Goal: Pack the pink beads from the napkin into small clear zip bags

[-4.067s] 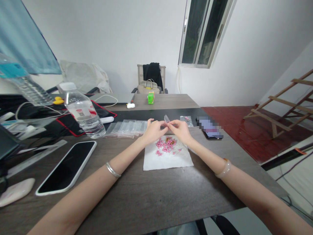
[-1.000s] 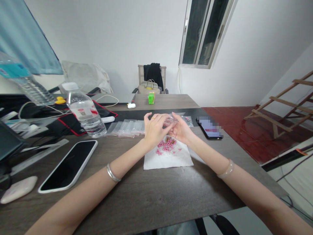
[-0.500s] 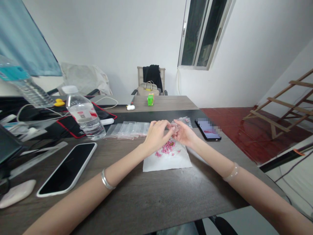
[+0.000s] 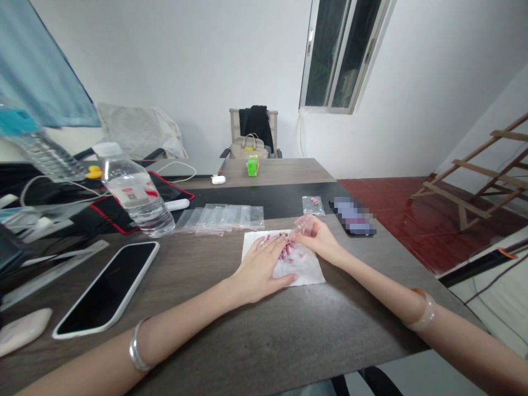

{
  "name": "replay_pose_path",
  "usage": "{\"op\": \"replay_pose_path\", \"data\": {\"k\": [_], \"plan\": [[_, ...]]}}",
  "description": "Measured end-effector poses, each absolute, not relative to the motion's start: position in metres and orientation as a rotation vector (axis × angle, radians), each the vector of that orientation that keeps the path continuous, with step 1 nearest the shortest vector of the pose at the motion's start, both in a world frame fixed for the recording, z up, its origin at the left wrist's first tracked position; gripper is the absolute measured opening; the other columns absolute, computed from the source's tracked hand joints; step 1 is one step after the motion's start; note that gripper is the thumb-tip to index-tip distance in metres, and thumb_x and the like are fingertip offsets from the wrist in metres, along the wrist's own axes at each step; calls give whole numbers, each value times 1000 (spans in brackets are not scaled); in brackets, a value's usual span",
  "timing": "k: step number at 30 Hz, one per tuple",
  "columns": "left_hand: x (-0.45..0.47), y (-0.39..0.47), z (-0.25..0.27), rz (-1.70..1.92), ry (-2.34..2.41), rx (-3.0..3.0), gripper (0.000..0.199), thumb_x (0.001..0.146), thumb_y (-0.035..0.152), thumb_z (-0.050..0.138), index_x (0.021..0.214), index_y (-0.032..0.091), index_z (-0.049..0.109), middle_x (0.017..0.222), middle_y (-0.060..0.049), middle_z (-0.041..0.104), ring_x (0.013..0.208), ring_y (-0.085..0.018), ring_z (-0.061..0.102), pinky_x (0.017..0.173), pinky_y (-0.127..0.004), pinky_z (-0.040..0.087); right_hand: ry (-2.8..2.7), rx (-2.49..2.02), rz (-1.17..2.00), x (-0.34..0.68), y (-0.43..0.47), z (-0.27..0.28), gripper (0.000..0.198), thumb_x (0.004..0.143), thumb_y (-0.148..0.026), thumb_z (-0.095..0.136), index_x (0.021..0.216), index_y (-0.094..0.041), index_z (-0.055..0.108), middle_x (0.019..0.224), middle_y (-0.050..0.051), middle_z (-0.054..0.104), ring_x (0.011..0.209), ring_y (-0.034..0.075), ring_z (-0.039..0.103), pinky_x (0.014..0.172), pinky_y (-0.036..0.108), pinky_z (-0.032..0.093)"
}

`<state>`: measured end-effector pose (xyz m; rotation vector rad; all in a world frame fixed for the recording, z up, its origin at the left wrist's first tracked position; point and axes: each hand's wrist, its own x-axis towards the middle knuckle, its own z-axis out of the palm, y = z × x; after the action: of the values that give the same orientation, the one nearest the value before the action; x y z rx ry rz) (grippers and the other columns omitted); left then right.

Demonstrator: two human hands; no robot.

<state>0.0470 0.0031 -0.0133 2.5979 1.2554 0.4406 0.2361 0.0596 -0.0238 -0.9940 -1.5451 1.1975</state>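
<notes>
My left hand (image 4: 264, 267) lies with fingers stretched out over the white paper sheet (image 4: 307, 273), covering part of a pile of small pink beads (image 4: 286, 252). Its fingertips touch the beads near the middle of the sheet. Pinched in my right hand (image 4: 317, 237) is a clear plastic bag (image 4: 304, 224), held low at the sheet's upper right edge. Whether any beads are inside this bag I cannot tell. Just beyond lies another small clear bag (image 4: 313, 205) with a few pink beads in it.
Flat clear bags (image 4: 231, 217) overlap behind the sheet. A blurred-screen phone (image 4: 352, 217) lies at the right, a white-cased phone (image 4: 107, 289) at the left. Water bottles (image 4: 136, 192) stand at back left. A green box (image 4: 252, 166) sits farther back.
My left hand has left my right hand and come down flat onto the beads and paper. My right hand has lowered slightly with the bag, uncovering the small filled bag behind.
</notes>
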Motion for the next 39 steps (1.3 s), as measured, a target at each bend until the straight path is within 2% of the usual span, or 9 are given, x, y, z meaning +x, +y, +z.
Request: {"op": "replay_pose_path", "data": {"k": [2, 7, 16, 21, 26, 29, 32, 36, 39], "plan": [[48, 3, -14, 447, 1267, 2582, 72, 82, 55, 55, 138, 14, 35, 145, -19, 41, 136, -31, 34, 112, -54, 21, -1642, -980, 1102, 236, 57, -26, 37, 65, -34, 76, 91, -20, 53, 76, -1, 60, 67, 13, 56, 63, 27, 46], [48, 5, -14, 439, 1291, 2561, 65, 83, 53, 56, 133, 15, 41, 144, -19, 43, 136, -30, 36, 112, -53, 22, -1776, -991, 1036, 237, 53, -31, 42, 70, -40, 73, 100, -21, 51, 76, 0, 62, 64, 15, 58, 62, 30, 48], [47, 5, -17, 476, 1287, 2569, 67, 82, 54, 57, 134, 15, 40, 145, -19, 41, 136, -30, 34, 112, -54, 20, -1723, -978, 1047, 235, 53, -28, 46, 68, -40, 74, 103, -21, 51, 80, 1, 63, 67, 16, 59, 65, 31, 49], [46, 3, -13, 573, 1267, 2570, 65, 81, 52, 60, 132, 16, 41, 141, -18, 46, 132, -31, 40, 110, -55, 21, -1666, -988, 1008, 234, 51, -17, 50, 66, -40, 76, 104, -22, 50, 78, -1, 60, 65, 15, 57, 62, 30, 47], [44, 4, -13, 964, 1318, 2506, 38, 83, 46, 60, 111, 21, 55, 112, -7, 67, 106, -26, 59, 99, -47, 34, -1769, -1055, 850, 219, 48, -6, 56, 69, -43, 74, 114, -23, 49, 74, -2, 59, 64, 15, 56, 61, 29, 44], [42, 7, -14, 1164, 1411, 2392, 25, 83, 44, 60, 95, 21, 60, 95, -3, 71, 94, -24, 62, 90, -43, 38, -1801, -1142, 796, 204, 49, 0, 56, 72, -47, 71, 117, -23, 49, 73, -3, 59, 65, 15, 57, 61, 29, 43], [38, 13, -12, 1274, 1441, 2178, 17, 84, 37, 57, 87, 21, 62, 89, -1, 71, 89, -23, 63, 89, -41, 39, -1757, -1164, 823, 193, 57, 7, 55, 77, -53, 65, 119, -22, 49, 72, -2, 59, 63, 15, 57, 59, 28, 43], [30, 27, -8, 1339, 1371, 1797, 24, 86, 36, 49, 82, 18, 65, 83, -3, 71, 83, -21, 64, 79, -33, 46, -1621, -1119, 1068, 184, 75, 17, 59, 82, -55, 56, 126, -18, 43, 75, 1, 63, 54, 13, 54, 51, 27, 42], [21, 41, -8, 1321, 1401, 1654, 32, 87, 40, 45, 75, 17, 65, 78, -5, 71, 79, -21, 64, 75, -32, 47, -1532, -1103, 1214, 182, 87, 22, 53, 84, -45, 59, 125, -16, 42, 79, 3, 65, 51, 11, 53, 48, 26, 43]]}}
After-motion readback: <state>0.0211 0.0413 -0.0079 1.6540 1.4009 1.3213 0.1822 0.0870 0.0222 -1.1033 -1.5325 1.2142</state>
